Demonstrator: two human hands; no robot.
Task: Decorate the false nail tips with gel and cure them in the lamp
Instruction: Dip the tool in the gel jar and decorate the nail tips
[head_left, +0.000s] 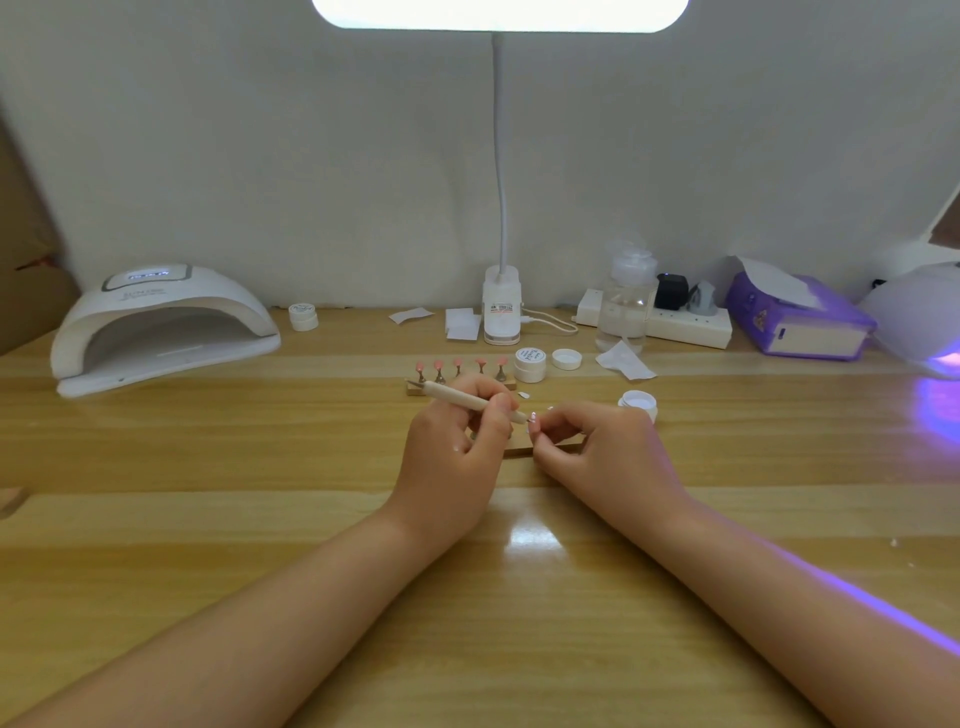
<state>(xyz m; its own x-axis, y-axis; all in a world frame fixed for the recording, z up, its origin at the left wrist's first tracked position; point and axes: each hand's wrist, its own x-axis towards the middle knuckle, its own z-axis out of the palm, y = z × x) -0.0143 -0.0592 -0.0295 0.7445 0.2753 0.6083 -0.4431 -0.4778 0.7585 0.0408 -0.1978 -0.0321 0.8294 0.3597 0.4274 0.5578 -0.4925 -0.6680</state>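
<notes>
where wooden desk (208, 519) meets grey wall (311, 156), left hand (457, 447) gripping pen tool (467, 399), right hand (597, 447) pinching nail tip (533, 422)

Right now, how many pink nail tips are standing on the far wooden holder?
5, in one row on the far wooden holder: at. The left hand may hide others nearer.

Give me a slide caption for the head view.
Left hand applies pen tool to nail tip pinched by right hand.
</notes>
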